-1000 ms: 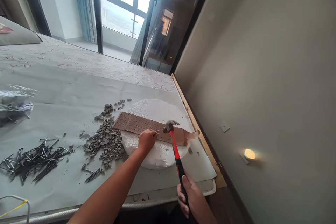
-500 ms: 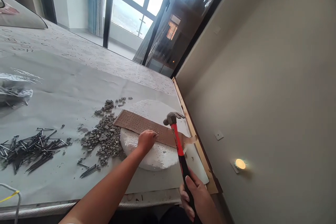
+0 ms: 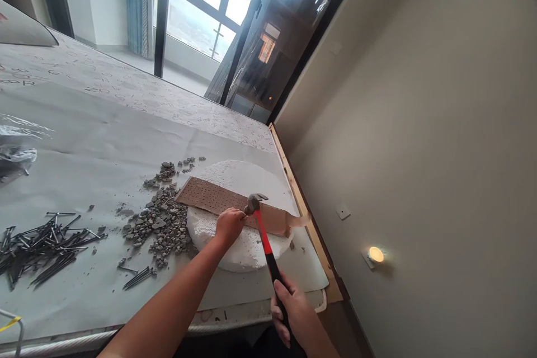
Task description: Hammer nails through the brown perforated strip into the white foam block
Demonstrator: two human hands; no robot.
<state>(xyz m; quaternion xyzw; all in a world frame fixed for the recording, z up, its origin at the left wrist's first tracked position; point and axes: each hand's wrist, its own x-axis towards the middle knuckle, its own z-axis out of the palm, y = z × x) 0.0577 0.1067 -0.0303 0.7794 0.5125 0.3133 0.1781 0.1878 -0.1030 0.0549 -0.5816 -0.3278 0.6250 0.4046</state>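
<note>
My right hand [image 3: 291, 305] is wrapped round the black grip of a claw hammer [image 3: 265, 238] with a red neck. The hammer head is down by the fingertips of my left hand [image 3: 229, 227], over a brown strip of board [image 3: 213, 196] dotted with rows of small holes. My left hand is closed in a pinch on a nail, nearly all of it hidden by the fingers and the hammer head. Under the strip lies a thick round white foam block [image 3: 247, 254]. The strip's right end has a torn, lighter flap [image 3: 298, 220].
Grey gravel [image 3: 159, 221] is heaped left of the foam block. Several loose nails [image 3: 139, 278] lie in front of it, and a larger nail pile [image 3: 46, 246] is farther left. A clear plastic bag [image 3: 17, 156] sits at the left edge. A wooden rail [image 3: 300, 190] borders the wall.
The hammer has swung left and down, from above the strip's right part to beside my left fingertips. My left hand stays on the strip. The whole view has shifted slightly.
</note>
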